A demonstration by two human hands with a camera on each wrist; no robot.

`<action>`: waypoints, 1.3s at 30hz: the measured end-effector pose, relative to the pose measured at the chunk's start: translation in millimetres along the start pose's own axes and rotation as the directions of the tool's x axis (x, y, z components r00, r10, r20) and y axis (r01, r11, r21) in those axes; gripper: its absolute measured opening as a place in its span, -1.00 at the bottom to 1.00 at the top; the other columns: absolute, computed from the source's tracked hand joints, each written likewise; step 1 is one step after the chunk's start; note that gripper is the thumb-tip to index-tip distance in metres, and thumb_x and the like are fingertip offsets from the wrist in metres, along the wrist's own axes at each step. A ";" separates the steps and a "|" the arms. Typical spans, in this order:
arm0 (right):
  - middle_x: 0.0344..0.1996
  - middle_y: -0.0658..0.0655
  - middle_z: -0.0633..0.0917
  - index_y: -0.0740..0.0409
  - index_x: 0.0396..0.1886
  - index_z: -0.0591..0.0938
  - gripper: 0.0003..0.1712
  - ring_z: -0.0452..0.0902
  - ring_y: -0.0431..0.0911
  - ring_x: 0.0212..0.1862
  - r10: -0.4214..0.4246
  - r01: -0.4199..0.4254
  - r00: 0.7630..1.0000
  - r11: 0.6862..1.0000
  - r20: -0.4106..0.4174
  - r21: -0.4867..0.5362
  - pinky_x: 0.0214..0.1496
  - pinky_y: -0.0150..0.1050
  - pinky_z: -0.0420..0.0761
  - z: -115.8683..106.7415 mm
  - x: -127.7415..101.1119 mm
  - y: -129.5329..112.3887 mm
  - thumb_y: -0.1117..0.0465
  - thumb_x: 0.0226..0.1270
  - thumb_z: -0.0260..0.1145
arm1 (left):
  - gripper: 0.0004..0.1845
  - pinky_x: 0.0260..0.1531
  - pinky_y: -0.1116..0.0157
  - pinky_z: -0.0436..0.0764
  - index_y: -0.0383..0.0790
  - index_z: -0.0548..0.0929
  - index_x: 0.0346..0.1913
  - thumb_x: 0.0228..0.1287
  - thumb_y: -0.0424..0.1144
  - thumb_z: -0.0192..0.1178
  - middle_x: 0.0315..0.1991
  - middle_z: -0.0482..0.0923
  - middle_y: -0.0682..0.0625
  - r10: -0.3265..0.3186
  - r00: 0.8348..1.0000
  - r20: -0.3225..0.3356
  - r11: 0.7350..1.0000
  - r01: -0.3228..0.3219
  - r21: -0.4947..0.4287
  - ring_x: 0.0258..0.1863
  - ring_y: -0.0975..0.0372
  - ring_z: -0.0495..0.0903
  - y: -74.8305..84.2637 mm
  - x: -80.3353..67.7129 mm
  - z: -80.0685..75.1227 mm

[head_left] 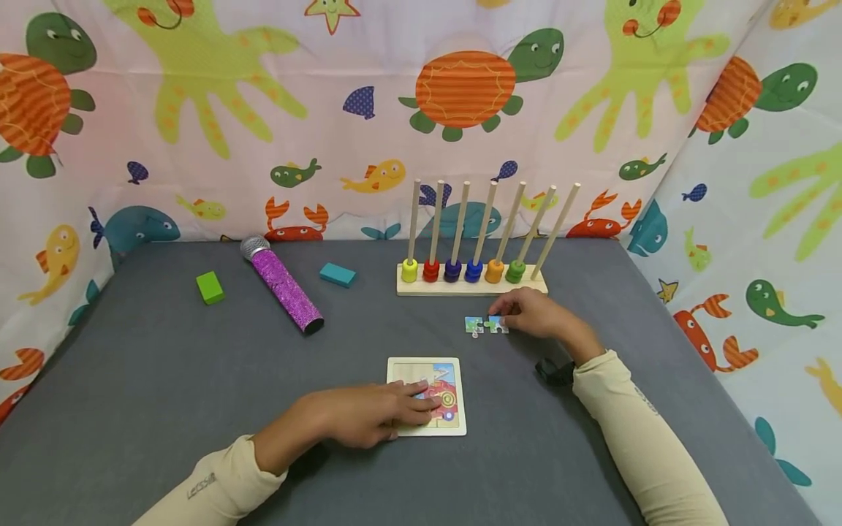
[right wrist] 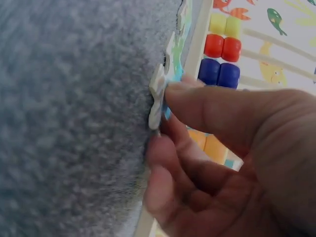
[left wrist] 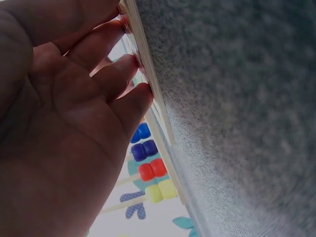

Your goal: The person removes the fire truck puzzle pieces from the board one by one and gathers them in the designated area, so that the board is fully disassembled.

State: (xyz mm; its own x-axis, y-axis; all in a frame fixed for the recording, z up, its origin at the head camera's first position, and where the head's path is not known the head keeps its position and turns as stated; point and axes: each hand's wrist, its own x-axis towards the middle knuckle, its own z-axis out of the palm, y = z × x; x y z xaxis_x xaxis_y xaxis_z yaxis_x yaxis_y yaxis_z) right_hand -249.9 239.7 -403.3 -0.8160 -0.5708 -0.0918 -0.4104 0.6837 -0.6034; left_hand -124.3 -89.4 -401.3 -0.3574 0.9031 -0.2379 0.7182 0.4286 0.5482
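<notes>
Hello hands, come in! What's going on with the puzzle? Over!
Left hand flat on puzzle board. Right hand pinching loose piece, second piece beside it. Nothing between pieces and board.

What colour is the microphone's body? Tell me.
Glittery purple body, silver head; head view shows it best.

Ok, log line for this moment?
left hand: pressing puzzle board | right hand: pinching puzzle piece | second loose piece beside it

left hand (head_left: 368,416) covers puzzle board (head_left: 454,424) picture; loose piece (head_left: 498,324) print too small.
</notes>
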 end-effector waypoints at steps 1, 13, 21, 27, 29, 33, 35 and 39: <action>-0.29 0.12 0.71 0.34 -0.10 0.69 -0.79 0.51 -0.13 -0.36 0.001 -0.001 1.000 1.000 -0.017 -0.006 -0.31 -0.21 0.52 0.7 -0.7 -3.4 0.47 0.29 0.25 | -0.41 0.35 0.10 0.19 -0.09 0.37 0.42 0.35 -0.45 0.13 0.49 0.11 0.14 0.000 1.000 0.003 1.000 0.000 -0.008 0.49 0.11 -0.03 -0.2 -0.4 0.4; -0.19 -0.02 0.71 0.18 -0.01 0.68 -0.77 0.57 -0.20 -0.23 -0.251 0.227 0.952 0.963 0.177 0.146 -0.16 -0.23 0.58 42.8 -4.1 -67.4 0.33 0.38 0.26 | -0.41 0.33 0.07 0.21 -0.10 0.37 0.42 0.35 -0.44 0.15 0.48 0.12 0.14 0.011 1.000 -0.006 1.000 -0.011 -0.008 0.49 0.10 -0.02 -2.9 1.1 -0.8; -0.29 -0.08 0.69 0.08 -0.08 0.70 -0.80 0.53 -0.21 -0.26 -0.288 0.264 0.925 0.956 0.250 0.126 -0.20 -0.28 0.54 59.6 5.8 -85.0 0.34 0.35 0.28 | -0.41 0.36 0.10 0.17 -0.13 0.40 0.40 0.32 -0.45 0.17 0.47 0.16 0.12 0.020 1.000 -0.013 1.000 -0.020 0.020 0.48 0.13 -0.01 -3.0 1.3 -1.0; -0.33 -0.15 0.66 -0.01 -0.14 0.71 -0.82 0.44 -0.18 -0.23 -0.263 0.259 0.933 0.965 0.246 0.047 -0.18 -0.23 0.47 61.5 4.8 -89.2 0.31 0.34 0.29 | -0.41 0.38 0.10 0.11 -0.15 0.39 0.40 0.32 -0.46 0.16 0.48 0.14 0.10 0.040 0.999 -0.001 0.999 -0.040 0.013 0.49 0.13 -0.04 -3.7 2.6 -1.0; -0.27 -0.10 0.66 0.03 -0.09 0.70 -0.78 0.46 -0.17 -0.20 -0.271 0.264 0.931 0.963 0.243 0.062 -0.14 -0.21 0.50 61.9 4.1 -89.8 0.34 0.35 0.26 | -0.41 0.37 0.10 0.12 -0.14 0.39 0.40 0.32 -0.45 0.16 0.48 0.14 0.10 0.040 0.999 -0.001 0.999 -0.040 0.017 0.49 0.12 -0.04 -3.7 3.1 -1.3; -0.20 0.00 0.61 0.12 0.00 0.67 -0.70 0.48 -0.17 -0.19 -0.281 0.272 0.937 0.960 0.206 0.073 -0.12 -0.21 0.54 63.4 2.9 -88.2 0.42 0.33 0.22 | -0.41 0.37 0.10 0.14 -0.11 0.39 0.41 0.33 -0.44 0.16 0.48 0.14 0.12 0.029 1.000 -0.001 0.999 -0.029 0.028 0.49 0.13 -0.03 -4.1 2.4 -1.0; -0.19 0.03 0.61 0.15 0.00 0.66 -0.68 0.49 -0.17 -0.19 -0.275 0.269 0.945 0.961 0.174 0.061 -0.13 -0.21 0.55 63.4 1.6 -86.8 0.46 0.30 0.23 | -0.41 0.37 0.10 0.13 -0.11 0.39 0.41 0.33 -0.44 0.17 0.48 0.14 0.13 0.026 1.000 -0.001 0.999 -0.026 0.031 0.49 0.14 -0.03 -4.4 1.7 -0.6; -0.22 0.02 0.63 0.16 -0.05 0.67 -0.72 0.50 -0.19 -0.22 -0.252 0.249 0.956 0.968 0.151 0.040 -0.15 -0.21 0.55 61.7 -1.3 -84.3 0.45 0.28 0.27 | -0.41 0.38 0.10 0.10 -0.12 0.39 0.41 0.33 -0.45 0.16 0.48 0.14 0.13 0.027 1.000 0.000 0.999 -0.027 0.017 0.49 0.14 -0.03 -4.8 1.1 -0.8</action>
State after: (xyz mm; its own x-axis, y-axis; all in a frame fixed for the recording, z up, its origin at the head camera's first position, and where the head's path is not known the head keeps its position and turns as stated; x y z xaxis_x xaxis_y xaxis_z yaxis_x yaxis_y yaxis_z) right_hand -189.2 154.8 -401.2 -0.6151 -0.7865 -0.0551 -0.5842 0.5015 -0.6381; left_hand -128.6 -90.6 -403.6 -0.3379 0.9144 -0.2229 0.7379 0.4044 0.5404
